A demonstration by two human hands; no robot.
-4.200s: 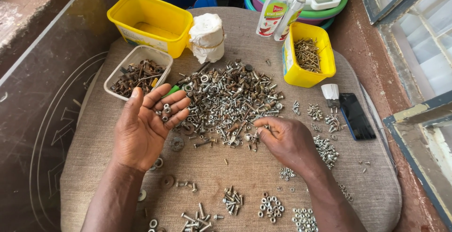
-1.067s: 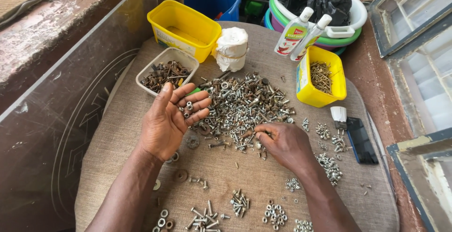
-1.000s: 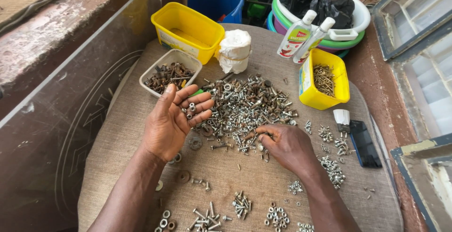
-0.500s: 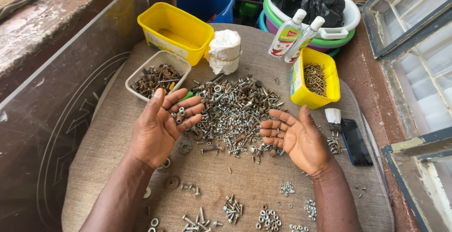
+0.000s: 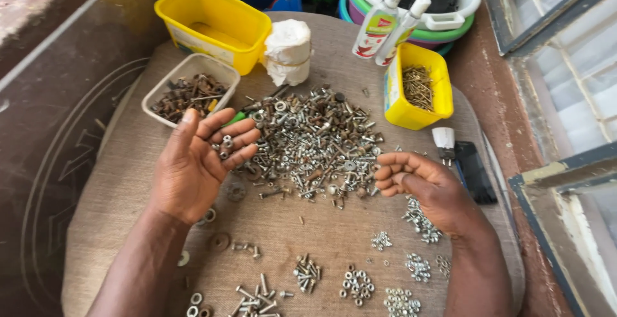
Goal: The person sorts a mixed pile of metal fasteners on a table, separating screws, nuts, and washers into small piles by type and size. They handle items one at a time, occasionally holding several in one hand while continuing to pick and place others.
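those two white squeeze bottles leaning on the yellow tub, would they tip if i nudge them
Probably yes. The two white squeeze bottles are tall and narrow and already lean against the small yellow tub, so a nudge would likely topple them. They look like light plastic, so they would probably slide or roll rather than break.

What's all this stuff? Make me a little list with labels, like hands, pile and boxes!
Left hand: open, palm up, a few small nuts on its fingers
Right hand: fingers curled, beside the big pile
Big pile: mixed nuts, bolts and washers on the brown mat
Small heaps: sorted bits near the front edge
White tray: rusty pieces
Yellow tub: thin nails or screws
Big yellow tub: looks nearly empty
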